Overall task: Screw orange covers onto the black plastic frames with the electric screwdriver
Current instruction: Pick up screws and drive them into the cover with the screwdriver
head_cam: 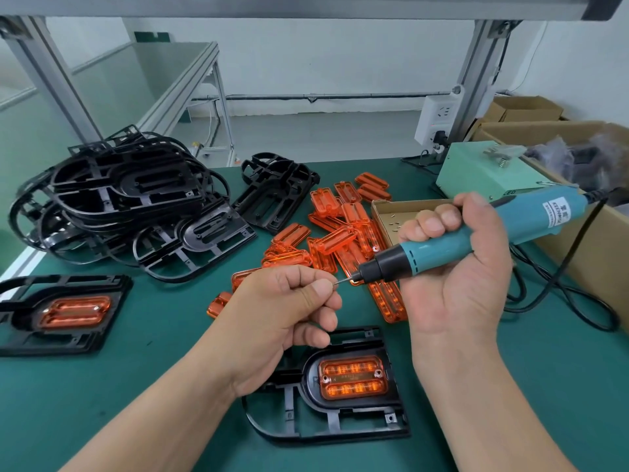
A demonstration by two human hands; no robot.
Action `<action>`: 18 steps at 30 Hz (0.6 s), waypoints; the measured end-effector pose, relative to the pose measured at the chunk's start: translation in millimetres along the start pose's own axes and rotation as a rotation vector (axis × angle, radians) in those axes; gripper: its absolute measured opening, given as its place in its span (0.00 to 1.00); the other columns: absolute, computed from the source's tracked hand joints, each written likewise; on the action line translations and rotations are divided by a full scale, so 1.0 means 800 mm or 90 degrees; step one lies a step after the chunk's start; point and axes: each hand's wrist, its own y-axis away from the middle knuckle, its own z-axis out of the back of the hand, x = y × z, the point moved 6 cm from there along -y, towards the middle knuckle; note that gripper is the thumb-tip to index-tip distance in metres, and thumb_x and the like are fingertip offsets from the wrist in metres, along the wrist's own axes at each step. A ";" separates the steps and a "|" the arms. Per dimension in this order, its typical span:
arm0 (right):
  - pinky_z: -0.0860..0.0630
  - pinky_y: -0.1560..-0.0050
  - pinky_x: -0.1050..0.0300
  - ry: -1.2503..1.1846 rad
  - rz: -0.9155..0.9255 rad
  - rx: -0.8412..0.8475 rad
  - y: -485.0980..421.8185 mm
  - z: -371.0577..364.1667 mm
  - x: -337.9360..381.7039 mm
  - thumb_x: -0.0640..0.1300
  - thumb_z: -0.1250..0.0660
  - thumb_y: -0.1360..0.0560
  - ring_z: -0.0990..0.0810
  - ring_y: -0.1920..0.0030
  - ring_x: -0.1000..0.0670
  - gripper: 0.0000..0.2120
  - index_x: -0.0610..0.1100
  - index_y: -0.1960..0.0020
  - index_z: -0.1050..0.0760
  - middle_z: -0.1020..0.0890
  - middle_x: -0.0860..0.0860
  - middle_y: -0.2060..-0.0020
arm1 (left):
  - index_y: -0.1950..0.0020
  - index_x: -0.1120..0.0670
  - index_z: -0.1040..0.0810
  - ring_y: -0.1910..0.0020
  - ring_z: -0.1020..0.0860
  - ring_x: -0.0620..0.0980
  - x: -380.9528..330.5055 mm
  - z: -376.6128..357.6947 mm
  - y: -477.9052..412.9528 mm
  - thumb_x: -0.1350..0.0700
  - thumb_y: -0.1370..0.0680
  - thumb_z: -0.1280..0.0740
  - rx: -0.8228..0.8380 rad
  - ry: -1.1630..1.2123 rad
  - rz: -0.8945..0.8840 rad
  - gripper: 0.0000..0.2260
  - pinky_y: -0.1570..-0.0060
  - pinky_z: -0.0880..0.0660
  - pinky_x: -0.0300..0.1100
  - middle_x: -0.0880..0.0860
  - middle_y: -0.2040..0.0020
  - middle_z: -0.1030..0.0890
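A black plastic frame (367, 427) lies on the green mat in front of me with an orange cover (352, 377) seated in its oval recess. Above it, my right hand (456, 281) grips a teal electric screwdriver (483, 229), its bit pointing left. My left hand (289, 311) pinches a small screw (337, 283) between thumb and forefinger, right at the bit's tip. Loose orange covers (340, 240) lie in a heap behind my hands.
A pile of black frames (129, 202) fills the back left. One frame with an orange cover fitted (64, 313) lies at the left edge. A shallow cardboard tray with screws (394, 216), a green power box (483, 172), cardboard boxes (592, 240) and the screwdriver's black cable (561, 287) are on the right.
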 end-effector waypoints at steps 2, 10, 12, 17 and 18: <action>0.26 0.63 0.59 0.003 0.001 -0.001 0.000 0.001 0.000 0.39 0.36 0.17 0.25 0.68 0.53 0.11 0.45 0.57 0.25 0.25 0.52 0.66 | 0.50 0.62 0.19 0.68 0.22 0.47 0.000 0.000 0.000 0.63 0.17 0.34 -0.005 -0.002 -0.002 0.06 0.70 0.22 0.36 0.56 0.62 0.19; 0.26 0.60 0.59 0.038 0.013 0.012 0.006 0.004 0.000 0.40 0.34 0.16 0.26 0.65 0.53 0.08 0.46 0.55 0.26 0.26 0.52 0.64 | 0.51 0.61 0.18 0.67 0.21 0.48 0.004 0.002 -0.002 0.63 0.17 0.33 -0.025 -0.014 -0.031 0.06 0.69 0.22 0.37 0.57 0.61 0.17; 0.25 0.58 0.59 0.049 0.021 -0.001 0.009 0.004 -0.001 0.43 0.32 0.16 0.26 0.64 0.53 0.08 0.46 0.54 0.25 0.25 0.52 0.63 | 0.50 0.61 0.18 0.68 0.20 0.49 0.003 0.005 -0.002 0.63 0.17 0.32 -0.061 -0.045 -0.070 0.05 0.69 0.22 0.38 0.56 0.62 0.17; 0.24 0.56 0.59 0.029 0.020 -0.080 0.013 0.017 -0.007 0.50 0.28 0.18 0.25 0.62 0.53 0.09 0.47 0.51 0.25 0.26 0.52 0.62 | 0.51 0.58 0.17 0.70 0.20 0.49 0.001 0.004 0.001 0.64 0.17 0.32 -0.128 -0.126 -0.153 0.06 0.69 0.22 0.38 0.56 0.65 0.16; 0.24 0.56 0.59 0.029 0.018 -0.088 0.013 0.019 -0.007 0.52 0.28 0.18 0.25 0.62 0.53 0.10 0.47 0.51 0.25 0.26 0.52 0.62 | 0.51 0.58 0.17 0.70 0.20 0.49 0.002 0.004 0.001 0.64 0.17 0.32 -0.133 -0.131 -0.159 0.06 0.68 0.22 0.38 0.55 0.65 0.16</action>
